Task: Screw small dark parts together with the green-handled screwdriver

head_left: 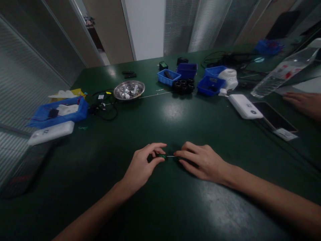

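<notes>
My left hand (pixel 142 162) pinches a small green circuit board (pixel 163 156) between thumb and fingers, low over the dark green table. Facing it from the right, my right hand (pixel 200 159) is closed round a screwdriver (pixel 171 156). The thin metal shaft points left and its tip meets the right edge of the board or comes very close to it; I cannot tell which. Most of the handle lies hidden under my right fingers. Both forearms reach in from the lower corners.
A metal bowl (pixel 129 90) with small parts stands ahead on the table (pixel 173 124). Blue bins (pixel 168 81) and black round parts (pixel 184 87) sit further back. To the right are a white power bank (pixel 245 106), a phone (pixel 274 117), a bottle (pixel 283 72) and another person's hand (pixel 306 103).
</notes>
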A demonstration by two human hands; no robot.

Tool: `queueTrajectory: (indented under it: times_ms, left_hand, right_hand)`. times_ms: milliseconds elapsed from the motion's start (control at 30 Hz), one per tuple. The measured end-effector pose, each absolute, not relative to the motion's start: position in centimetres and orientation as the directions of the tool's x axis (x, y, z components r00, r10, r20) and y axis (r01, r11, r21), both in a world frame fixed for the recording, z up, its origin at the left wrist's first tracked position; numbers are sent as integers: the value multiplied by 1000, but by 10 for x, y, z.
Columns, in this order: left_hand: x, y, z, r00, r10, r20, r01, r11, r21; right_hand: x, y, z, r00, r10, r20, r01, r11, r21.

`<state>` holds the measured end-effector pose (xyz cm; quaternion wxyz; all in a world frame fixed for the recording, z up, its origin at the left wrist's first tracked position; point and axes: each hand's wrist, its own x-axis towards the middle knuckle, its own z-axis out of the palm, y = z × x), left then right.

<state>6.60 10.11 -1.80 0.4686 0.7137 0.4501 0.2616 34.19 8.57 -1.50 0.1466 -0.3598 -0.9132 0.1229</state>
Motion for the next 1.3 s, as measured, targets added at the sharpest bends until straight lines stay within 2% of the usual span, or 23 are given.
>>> queueTrajectory:
  times_ms: [367, 667, 1033, 1300]
  left_hand:
    - [65, 104, -21, 452, 886, -99, 337, -67, 939]
    - [76, 96, -18, 505, 861, -55, 339, -139, 930]
    - [72, 96, -19, 533, 845, -43, 342, -169, 924]
    - [69, 95, -13, 580, 814, -24, 376, -242, 894]
  right_hand:
    - [339, 80, -19, -710, 637, 300, 621, 767, -162]
    - [336, 77, -17, -756, 591, 282, 587, 802, -110]
    - [347, 82, -7, -625, 683, 378, 676, 715, -175]
    - [357, 83, -3, -590, 729, 346, 671, 681, -291]
